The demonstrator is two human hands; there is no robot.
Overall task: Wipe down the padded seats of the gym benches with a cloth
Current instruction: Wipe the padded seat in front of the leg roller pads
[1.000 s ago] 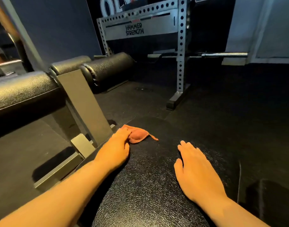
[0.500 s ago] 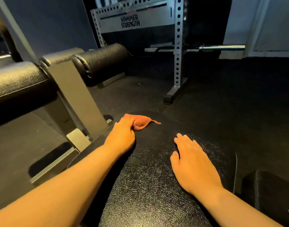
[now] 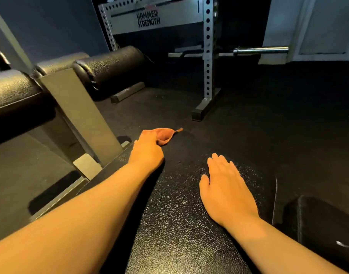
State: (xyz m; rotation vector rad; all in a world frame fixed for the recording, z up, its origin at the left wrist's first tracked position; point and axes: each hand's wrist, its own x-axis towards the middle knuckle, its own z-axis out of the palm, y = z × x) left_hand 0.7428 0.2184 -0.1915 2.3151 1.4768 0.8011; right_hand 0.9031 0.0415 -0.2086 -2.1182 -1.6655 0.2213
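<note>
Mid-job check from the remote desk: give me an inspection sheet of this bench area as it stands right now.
Surface: black textured padded seat, glossy near the camera; whether damp or just lit, cannot tell.
Job's things: orange cloth, bunched, on the seat's far end.
Clutter: nothing seen.
Grippers: left hand grips the cloth against the seat; right hand lies flat on the seat, fingers straight, holding nothing.
Cables: nothing seen.
Surroundings: roller pads on a grey frame to the left; a perforated grey rack marked Hammer Strength behind; a barbell end to the right; dark rubber floor.
</note>
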